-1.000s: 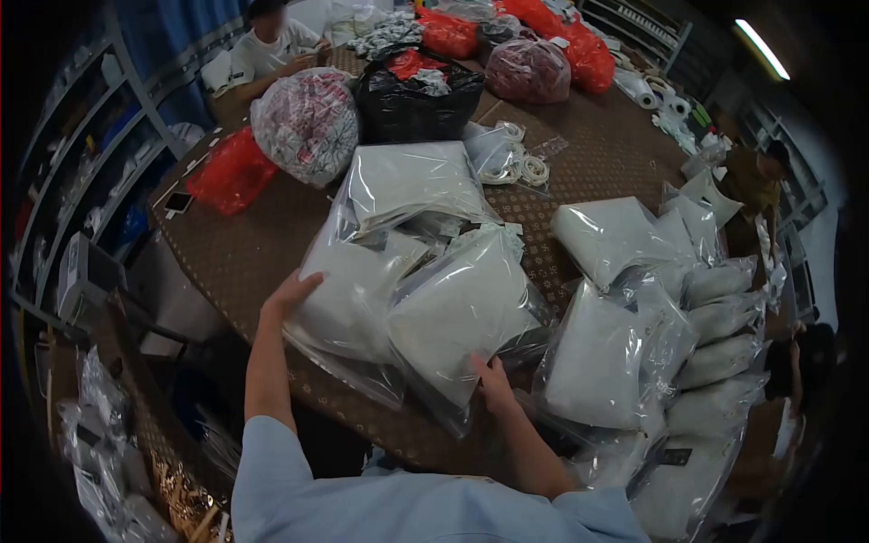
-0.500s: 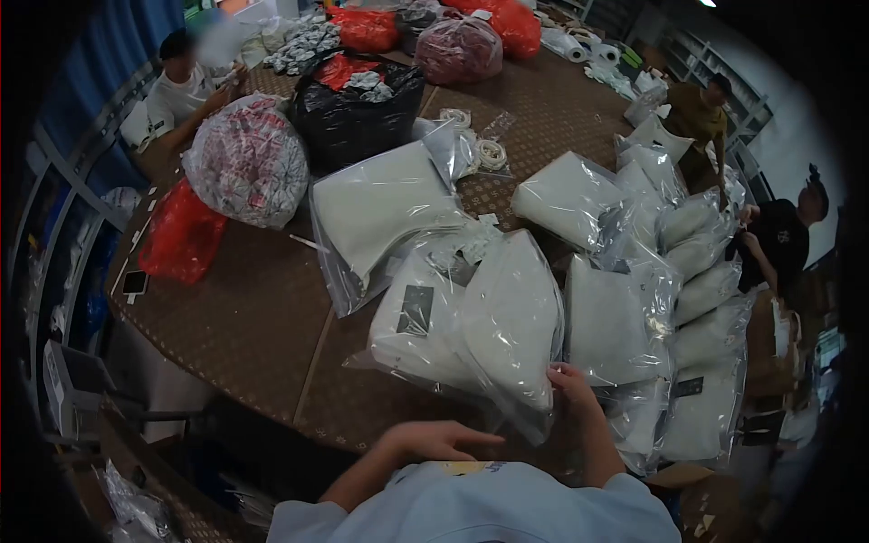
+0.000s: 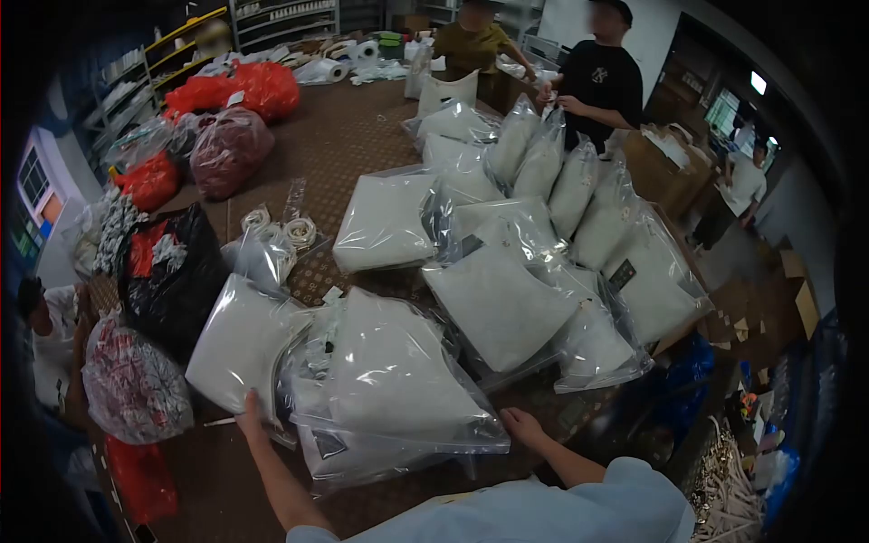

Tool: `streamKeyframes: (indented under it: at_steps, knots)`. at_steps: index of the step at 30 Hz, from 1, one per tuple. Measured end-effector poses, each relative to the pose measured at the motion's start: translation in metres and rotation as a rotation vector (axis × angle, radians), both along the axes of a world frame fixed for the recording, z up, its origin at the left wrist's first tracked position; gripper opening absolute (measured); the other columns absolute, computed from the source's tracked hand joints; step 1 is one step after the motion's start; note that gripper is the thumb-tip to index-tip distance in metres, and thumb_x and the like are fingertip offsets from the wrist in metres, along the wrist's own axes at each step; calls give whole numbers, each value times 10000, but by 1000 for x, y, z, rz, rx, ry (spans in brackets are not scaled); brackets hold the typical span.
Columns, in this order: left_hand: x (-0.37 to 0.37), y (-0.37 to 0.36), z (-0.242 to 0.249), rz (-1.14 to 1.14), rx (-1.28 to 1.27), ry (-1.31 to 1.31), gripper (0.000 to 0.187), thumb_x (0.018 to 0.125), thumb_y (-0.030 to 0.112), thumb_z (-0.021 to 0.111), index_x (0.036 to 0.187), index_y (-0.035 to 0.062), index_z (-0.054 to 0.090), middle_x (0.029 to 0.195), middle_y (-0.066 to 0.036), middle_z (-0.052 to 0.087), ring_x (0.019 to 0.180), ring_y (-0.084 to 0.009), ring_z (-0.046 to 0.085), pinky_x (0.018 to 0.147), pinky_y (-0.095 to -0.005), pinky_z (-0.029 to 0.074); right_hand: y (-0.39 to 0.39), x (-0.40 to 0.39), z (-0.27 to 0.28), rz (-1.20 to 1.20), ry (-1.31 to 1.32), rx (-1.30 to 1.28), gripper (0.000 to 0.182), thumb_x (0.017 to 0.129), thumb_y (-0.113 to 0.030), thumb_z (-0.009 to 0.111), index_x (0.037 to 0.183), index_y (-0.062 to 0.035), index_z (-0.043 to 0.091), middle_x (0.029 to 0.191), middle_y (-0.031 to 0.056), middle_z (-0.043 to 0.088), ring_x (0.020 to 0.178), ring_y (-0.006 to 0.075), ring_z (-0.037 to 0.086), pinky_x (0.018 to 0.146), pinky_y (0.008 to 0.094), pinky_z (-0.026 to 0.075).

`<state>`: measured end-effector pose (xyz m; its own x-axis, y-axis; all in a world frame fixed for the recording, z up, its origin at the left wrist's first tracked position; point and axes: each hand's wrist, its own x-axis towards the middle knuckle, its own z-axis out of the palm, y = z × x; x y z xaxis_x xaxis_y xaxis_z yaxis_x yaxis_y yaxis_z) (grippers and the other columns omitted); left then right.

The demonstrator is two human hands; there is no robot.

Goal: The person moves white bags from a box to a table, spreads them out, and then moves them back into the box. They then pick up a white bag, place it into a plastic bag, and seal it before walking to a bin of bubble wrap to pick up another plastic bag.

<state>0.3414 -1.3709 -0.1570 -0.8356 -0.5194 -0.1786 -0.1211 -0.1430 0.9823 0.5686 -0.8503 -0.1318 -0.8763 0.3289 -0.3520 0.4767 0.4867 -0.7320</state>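
My left hand (image 3: 253, 416) is at the lower edge of a clear plastic bag (image 3: 240, 339) with a white, pillow-like item inside. One digit lies on top of that bag and the others are hidden. Directly in front of me lie overlapping clear bags with plump white contents; the upper bag (image 3: 394, 371) rests over a lower bag (image 3: 371, 462) that shows a dark label (image 3: 331, 441). Beside the right corner of these bags is my right hand (image 3: 525, 427), its fingers loosely bent with nothing visible in them.
More filled bags (image 3: 502, 299) lie in rows to the right. Rope coils (image 3: 299, 233), a black sack (image 3: 176, 271) and red bags (image 3: 267, 90) are on the brown table (image 3: 362, 118). Across it stand a person in black (image 3: 602, 86) and a person in olive (image 3: 466, 50); another sits at left.
My view has turned to the right. My left hand has gone from above the table edge to the left bag. My right hand has come off the bag edge it held.
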Motion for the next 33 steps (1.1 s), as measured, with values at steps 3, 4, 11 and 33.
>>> streamKeyframes:
  at_steps: [3,4,11,33]
  knots:
    - [1,2,-11,-47,341,9,490,706,235,686,1090,-14,511,1036,-100,549,905,-198,532,777,-331,434,-1,-5,9,-22,-39,-68,406,848,-423,447,966,-54,574,818,92,621,760,227,590,686,320,446]
    - [0,2,-7,-54,451,7,472,715,229,675,1092,-5,514,1033,-95,549,902,-196,534,772,-332,437,-2,-8,12,-4,-53,-22,404,845,-426,450,960,-58,575,799,77,623,754,219,592,678,317,446]
    - [3,-5,75,-16,685,39,424,759,225,559,1096,-23,485,1028,-140,553,889,-277,554,784,-376,458,1,-10,7,23,-91,24,407,834,-456,449,942,-88,586,759,33,628,728,192,596,668,312,449]
    - [234,184,245,346,60,536,518,713,344,554,1111,22,478,1082,-99,494,962,-221,485,798,-342,411,30,5,-16,319,50,-163,424,806,-477,492,930,-87,602,836,61,624,786,194,595,662,318,459]
